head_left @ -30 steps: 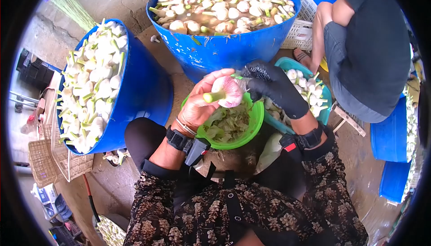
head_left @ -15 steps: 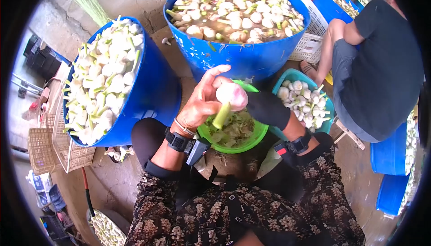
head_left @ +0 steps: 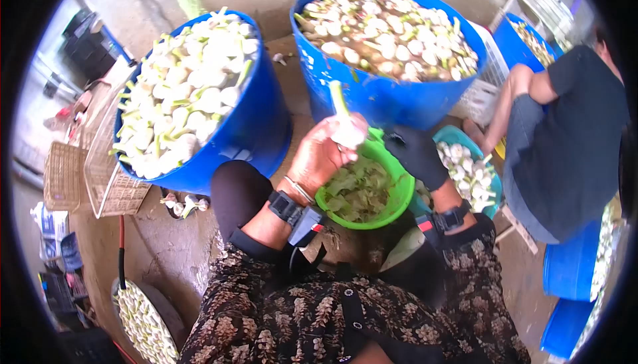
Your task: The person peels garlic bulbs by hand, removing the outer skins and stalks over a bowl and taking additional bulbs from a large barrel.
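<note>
A garlic bulb (head_left: 350,131) with pinkish-white skin is pinched in the fingers of my left hand (head_left: 319,155), its green stem pointing up. My right hand (head_left: 417,157) wears a black glove and hovers at the right rim of a bright green basin (head_left: 407,194), apart from the bulb. Its dark fingers blur together, so whether they hold anything is hidden. Loose leafy peelings (head_left: 359,188) lie in the basin below both hands. Beside my right wrist, a teal basin (head_left: 495,188) contains whitish garlic bulbs (head_left: 465,168).
A blue tub (head_left: 256,121) heaped with stemmed garlic stands left; another blue tub (head_left: 372,95) ahead holds garlic in murky water. A person in a dark shirt (head_left: 571,125) sits at right. Wicker baskets (head_left: 63,175) stand at far left. Several garlic bulbs (head_left: 186,204) lie by my knee.
The garlic in my left hand has turned from stem down to stem up. My right hand has drawn away from it to the right. The whole view has shifted.
</note>
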Tool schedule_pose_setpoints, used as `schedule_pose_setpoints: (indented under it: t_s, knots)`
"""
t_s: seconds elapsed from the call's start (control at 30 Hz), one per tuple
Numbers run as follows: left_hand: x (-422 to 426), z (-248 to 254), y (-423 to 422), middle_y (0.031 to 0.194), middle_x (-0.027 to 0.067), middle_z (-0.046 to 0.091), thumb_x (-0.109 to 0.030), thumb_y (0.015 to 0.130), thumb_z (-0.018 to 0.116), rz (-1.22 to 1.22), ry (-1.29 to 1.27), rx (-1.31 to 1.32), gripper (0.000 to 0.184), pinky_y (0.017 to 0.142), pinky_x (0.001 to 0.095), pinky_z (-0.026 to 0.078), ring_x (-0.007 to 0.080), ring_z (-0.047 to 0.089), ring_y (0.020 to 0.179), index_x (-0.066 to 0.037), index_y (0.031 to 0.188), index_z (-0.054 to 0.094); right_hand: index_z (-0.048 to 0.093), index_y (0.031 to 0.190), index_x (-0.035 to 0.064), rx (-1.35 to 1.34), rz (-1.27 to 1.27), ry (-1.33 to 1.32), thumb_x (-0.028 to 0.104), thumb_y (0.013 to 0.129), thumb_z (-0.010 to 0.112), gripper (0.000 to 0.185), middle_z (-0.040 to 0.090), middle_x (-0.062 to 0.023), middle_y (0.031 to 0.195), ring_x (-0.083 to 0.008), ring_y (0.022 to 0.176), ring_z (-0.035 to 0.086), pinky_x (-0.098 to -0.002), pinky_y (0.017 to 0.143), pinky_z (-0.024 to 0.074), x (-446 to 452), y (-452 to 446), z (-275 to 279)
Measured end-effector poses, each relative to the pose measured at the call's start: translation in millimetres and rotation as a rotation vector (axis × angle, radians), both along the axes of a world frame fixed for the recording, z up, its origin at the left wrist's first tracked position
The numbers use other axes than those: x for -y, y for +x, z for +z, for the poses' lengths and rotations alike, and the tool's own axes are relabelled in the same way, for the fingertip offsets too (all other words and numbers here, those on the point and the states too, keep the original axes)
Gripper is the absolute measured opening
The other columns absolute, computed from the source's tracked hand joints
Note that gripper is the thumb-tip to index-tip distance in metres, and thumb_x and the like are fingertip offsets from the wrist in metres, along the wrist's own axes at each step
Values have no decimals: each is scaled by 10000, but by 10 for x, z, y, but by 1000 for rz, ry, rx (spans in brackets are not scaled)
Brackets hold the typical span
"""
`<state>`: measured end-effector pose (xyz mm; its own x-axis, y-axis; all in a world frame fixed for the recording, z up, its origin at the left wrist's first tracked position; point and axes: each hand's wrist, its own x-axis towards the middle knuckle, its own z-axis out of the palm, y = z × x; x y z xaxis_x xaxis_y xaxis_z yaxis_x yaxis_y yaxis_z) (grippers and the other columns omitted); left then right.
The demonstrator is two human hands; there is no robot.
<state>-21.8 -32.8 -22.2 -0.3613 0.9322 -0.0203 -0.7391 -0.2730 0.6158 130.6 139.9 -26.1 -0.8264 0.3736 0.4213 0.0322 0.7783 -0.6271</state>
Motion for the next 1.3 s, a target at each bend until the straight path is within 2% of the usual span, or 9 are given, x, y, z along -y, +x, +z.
schedule_pose_setpoints:
  t_s: [0.3, 0.4, 0.5, 0.6, 0.63, 0.7, 0.83, 1.03, 1.3]
  knots:
    - [412, 777, -758, 974, 70, 646, -324, 954, 464, 202, -96, -286, 337, 540, 279, 522, 139, 614, 718, -49, 1115, 570, 678, 828, 66, 208, 53, -5, 189, 800, 633, 134, 638, -167, 731, -342, 669, 628, -407, 598, 479, 84, 35, 179]
    - [698, 1329, -1892, 878, 85, 588, -209, 952, 466, 674, -143, -482, 259, 760, 351, 511, 205, 570, 739, 2, 1084, 537, 679, 839, 75, 154, 75, 4, 177, 799, 625, 122, 641, -154, 733, -336, 673, 630, -399, 601, 482, 112, 29, 180]
    - [840, 1978, -2686, 879, 121, 561, -208, 930, 518, 1228, -196, -101, 274, 768, 372, 517, 212, 560, 784, 49, 1023, 509, 682, 845, 81, 160, 89, 30, 172, 793, 629, 118, 643, -152, 737, -335, 681, 630, -403, 610, 483, 74, 18, 163]
    - [798, 1796, -2932, 784, 110, 566, -203, 913, 527, 1353, -114, -135, 238, 749, 344, 514, 214, 555, 697, 35, 913, 527, 683, 852, 82, 152, 57, 97, 168, 788, 633, 119, 644, -152, 746, -335, 694, 630, -410, 618, 483, 71, 20, 225]
    - [773, 1596, -2772, 676, 97, 563, -178, 899, 524, 1104, -147, -461, 218, 721, 325, 509, 219, 551, 625, 6, 783, 526, 683, 854, 82, 151, 61, 88, 167, 787, 634, 119, 644, -152, 748, -336, 697, 629, -411, 620, 484, 78, 16, 223]
    - [416, 1289, -2406, 637, 104, 571, -131, 884, 497, 937, -147, -435, 224, 686, 336, 491, 214, 573, 626, -22, 692, 539, 684, 857, 83, 153, 70, 80, 166, 786, 635, 119, 645, -152, 752, -338, 702, 629, -413, 623, 484, 67, -2, 236]
    - [-81, 802, -1201, 696, 63, 568, -74, 870, 527, 612, 1, -322, 69, 605, 334, 497, 190, 571, 620, -32, 848, 578, 681, 867, 78, 185, 91, 33, 164, 787, 636, 126, 652, -154, 776, -341, 724, 632, -410, 634, 490, 67, -4, 166]
    - [-415, 535, -87, 734, 26, 578, -62, 881, 584, 180, -243, -130, 42, 579, 300, 497, 147, 564, 632, -63, 916, 607, 664, 895, 58, 72, 65, 27, 142, 808, 630, 126, 660, -160, 804, -331, 726, 639, -384, 636, 491, 23, 76, 297]
    - [-631, 141, 11, 748, 37, 594, -62, 885, 574, 34, -230, -48, 76, 572, 300, 495, 154, 569, 618, -50, 951, 607, 651, 895, 22, 97, -155, -150, 168, 839, 634, 157, 631, -141, 702, -217, 664, 637, -347, 624, 480, -699, -194, 840]
